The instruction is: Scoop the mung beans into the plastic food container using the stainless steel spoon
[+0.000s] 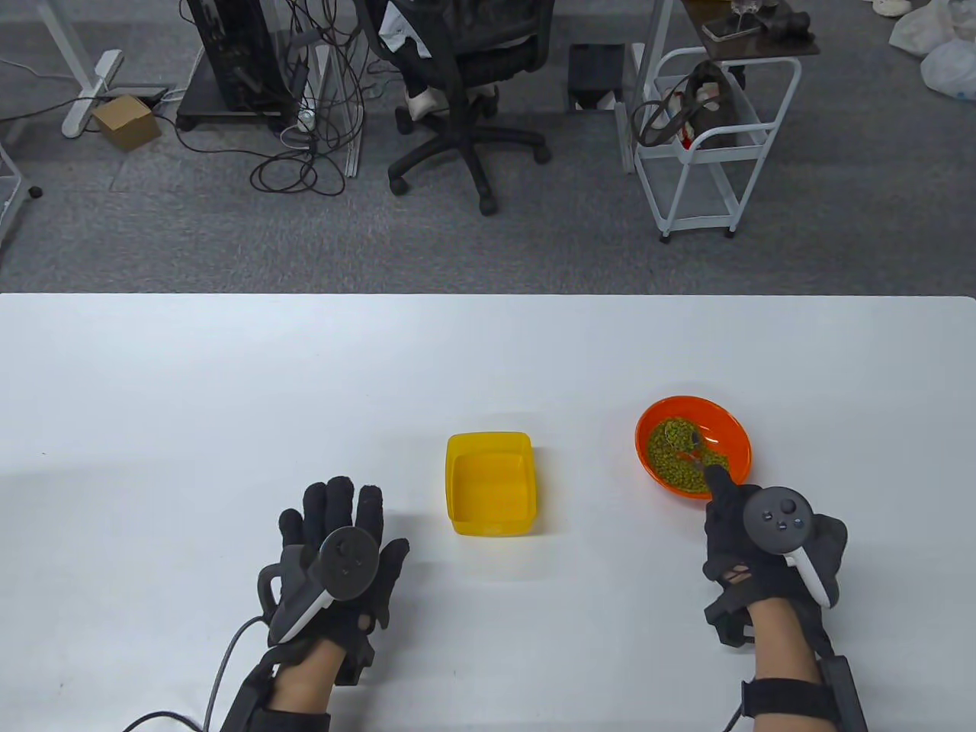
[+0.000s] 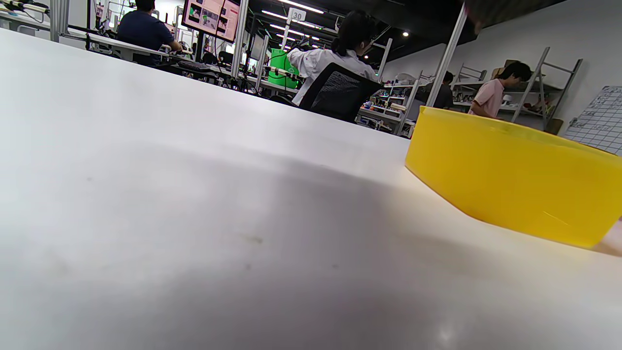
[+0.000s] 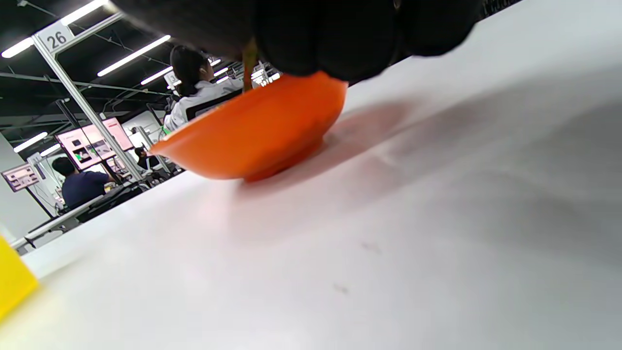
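Note:
An orange bowl (image 1: 728, 422) of green mung beans (image 1: 679, 463) stands on the white table at the right. The stainless steel spoon (image 1: 681, 436) lies with its bowl among the beans. My right hand (image 1: 732, 507) grips the spoon's handle at the bowl's near rim. The yellow plastic container (image 1: 489, 442) stands in the middle, with no beans showing inside. My left hand (image 1: 339, 526) rests flat on the table left of the container, fingers spread, holding nothing. In the left wrist view the container (image 2: 515, 180) is at right. In the right wrist view the orange bowl (image 3: 252, 136) sits under my gloved fingers (image 3: 311, 34).
The white table (image 1: 229, 396) stretches wide to the left and behind the two vessels. Beyond its far edge are an office chair (image 1: 465, 84), a white cart (image 1: 709, 137) and cables on the floor.

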`<state>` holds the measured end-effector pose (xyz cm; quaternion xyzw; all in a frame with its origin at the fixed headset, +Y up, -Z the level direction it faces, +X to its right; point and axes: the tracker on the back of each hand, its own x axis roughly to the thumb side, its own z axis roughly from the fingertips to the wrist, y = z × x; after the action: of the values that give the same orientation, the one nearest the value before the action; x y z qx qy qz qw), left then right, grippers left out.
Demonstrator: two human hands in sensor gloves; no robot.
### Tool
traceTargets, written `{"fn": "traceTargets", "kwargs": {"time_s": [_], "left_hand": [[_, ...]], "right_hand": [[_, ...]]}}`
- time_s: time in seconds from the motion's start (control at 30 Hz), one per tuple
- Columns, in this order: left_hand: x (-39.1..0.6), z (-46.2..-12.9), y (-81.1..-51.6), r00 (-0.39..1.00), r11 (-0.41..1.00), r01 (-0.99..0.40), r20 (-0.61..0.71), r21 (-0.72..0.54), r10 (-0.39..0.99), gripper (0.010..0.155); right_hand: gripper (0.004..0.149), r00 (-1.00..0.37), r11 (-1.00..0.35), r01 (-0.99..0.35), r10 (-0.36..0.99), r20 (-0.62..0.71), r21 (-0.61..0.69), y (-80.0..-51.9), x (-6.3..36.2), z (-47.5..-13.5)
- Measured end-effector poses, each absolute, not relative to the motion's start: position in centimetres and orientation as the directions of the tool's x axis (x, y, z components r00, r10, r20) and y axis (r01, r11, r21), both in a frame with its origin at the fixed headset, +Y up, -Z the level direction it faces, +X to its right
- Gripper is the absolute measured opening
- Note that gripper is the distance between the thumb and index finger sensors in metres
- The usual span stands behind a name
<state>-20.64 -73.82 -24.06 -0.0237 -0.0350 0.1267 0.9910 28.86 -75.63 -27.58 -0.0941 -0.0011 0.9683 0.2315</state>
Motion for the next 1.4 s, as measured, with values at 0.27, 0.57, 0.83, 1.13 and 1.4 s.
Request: {"fn": "traceTargets", "kwargs": {"time_s": [0.27, 0.57, 0.83, 1.13, 1.4], "left_hand": [[-20.6, -24.1, -73.8, 0.966, 0.967, -0.248, 0.064, -0.059, 0.251, 0.077], [-20.6, -24.1, -73.8, 0.966, 0.967, -0.246, 0.063, -0.060, 0.250, 0.077], [-20.5, -24.1, -73.8, 0.968, 0.969, -0.240, 0.062, -0.064, 0.244, 0.077], [-20.5, -24.1, -73.8, 0.968, 0.969, -0.237, 0.061, -0.066, 0.241, 0.077], [-20.5, -24.1, -73.7, 0.969, 0.969, -0.237, 0.062, -0.062, 0.241, 0.077]], "right_hand": [[0.047, -0.892, -0.906, -0.418, 0.423, -0.162, -0.065, -75.3, 28.5, -27.6], [0.047, -0.918, -0.919, -0.382, 0.390, -0.078, -0.097, -74.1, 27.1, -27.8], [0.047, -0.932, -0.925, -0.361, 0.357, 0.053, -0.121, -72.4, 23.4, -27.7], [0.048, -0.910, -0.928, -0.362, 0.332, 0.250, -0.085, -71.9, 16.0, -27.0], [0.047, -0.905, -0.956, -0.292, 0.269, 0.330, -0.019, -73.6, 11.4, -27.0]]}}
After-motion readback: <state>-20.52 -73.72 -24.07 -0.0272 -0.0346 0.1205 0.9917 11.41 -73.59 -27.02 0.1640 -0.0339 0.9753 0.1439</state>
